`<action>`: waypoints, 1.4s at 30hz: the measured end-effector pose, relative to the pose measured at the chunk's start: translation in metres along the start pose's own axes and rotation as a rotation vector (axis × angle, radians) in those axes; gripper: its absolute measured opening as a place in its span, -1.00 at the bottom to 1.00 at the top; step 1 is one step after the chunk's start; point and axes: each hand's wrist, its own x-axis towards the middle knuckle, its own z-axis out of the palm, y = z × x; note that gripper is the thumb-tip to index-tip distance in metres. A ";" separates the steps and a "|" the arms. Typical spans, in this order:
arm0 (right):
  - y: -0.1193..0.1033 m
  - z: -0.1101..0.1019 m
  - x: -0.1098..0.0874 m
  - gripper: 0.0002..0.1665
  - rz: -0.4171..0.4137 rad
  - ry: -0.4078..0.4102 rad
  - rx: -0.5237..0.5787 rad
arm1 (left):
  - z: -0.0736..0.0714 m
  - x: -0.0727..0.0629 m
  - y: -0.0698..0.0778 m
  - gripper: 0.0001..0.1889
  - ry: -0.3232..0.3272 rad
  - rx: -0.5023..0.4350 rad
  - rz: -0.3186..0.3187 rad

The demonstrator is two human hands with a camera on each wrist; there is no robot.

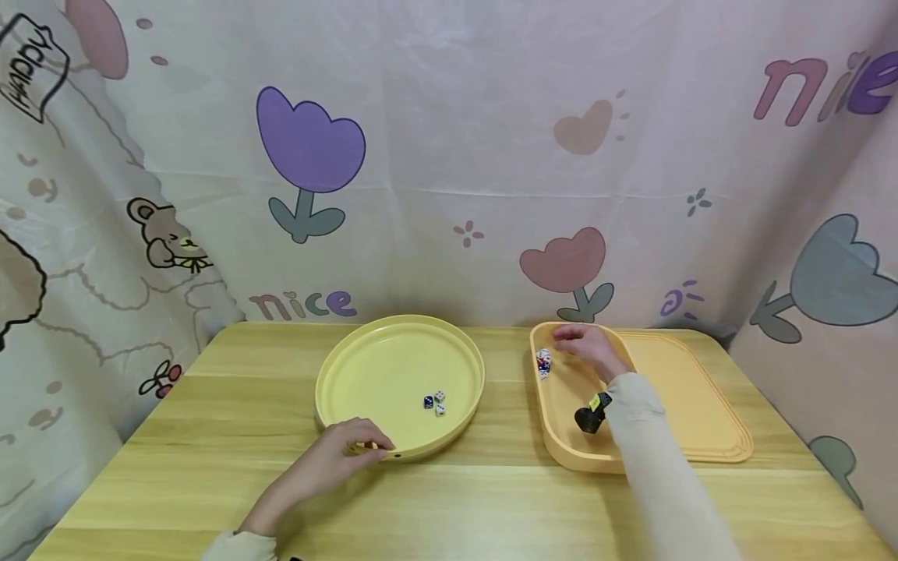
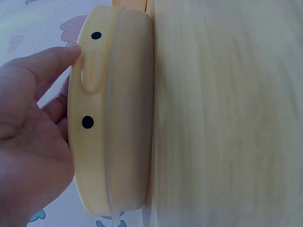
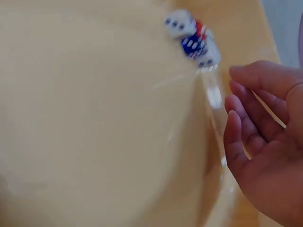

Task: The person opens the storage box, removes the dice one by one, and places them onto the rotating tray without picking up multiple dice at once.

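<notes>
1. Wood-grained table (image 1: 456,506) under everything; behind it, a curtain (image 1: 421,156) printed with tulips.
2. My left hand (image 1: 340,453) pinches the near rim of the round yellow tray (image 1: 379,382), three dice (image 1: 439,409) inside, right of my fingers.
3. My right hand (image 1: 591,347) is loosely bent and holds nothing; the dice cluster (image 1: 543,364) lies near my fingertips, against the orange box's (image 1: 563,405) left wall.
4. My left wrist view shows two black dots and an oval recess on the tray's side; the head view shows one dot.
</notes>
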 end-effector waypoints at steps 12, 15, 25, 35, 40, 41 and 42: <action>0.017 0.012 0.000 -0.66 0.028 -0.054 -0.021 | -0.003 -0.003 -0.002 -0.84 0.012 -0.008 -0.002; 0.015 0.015 0.001 -0.68 0.041 -0.052 -0.009 | -0.004 -0.003 -0.002 -0.85 0.013 -0.005 -0.004; 0.015 0.023 0.007 -0.77 0.065 0.004 -0.093 | -0.005 -0.002 -0.002 -0.83 0.028 -0.001 0.022; 0.017 0.014 0.003 -0.77 0.023 0.011 -0.053 | 0.000 0.000 -0.001 -0.87 0.014 -0.010 0.020; -0.002 0.006 -0.001 -0.76 -0.062 0.060 -0.029 | 0.002 0.000 -0.001 -0.88 0.018 -0.011 0.021; -0.007 0.005 -0.002 -0.75 -0.077 0.052 -0.021 | 0.002 0.000 -0.001 -0.88 0.019 -0.011 0.019; -0.012 0.003 -0.002 -0.75 -0.097 0.034 -0.022 | 0.002 0.000 0.000 -0.88 0.019 -0.012 0.015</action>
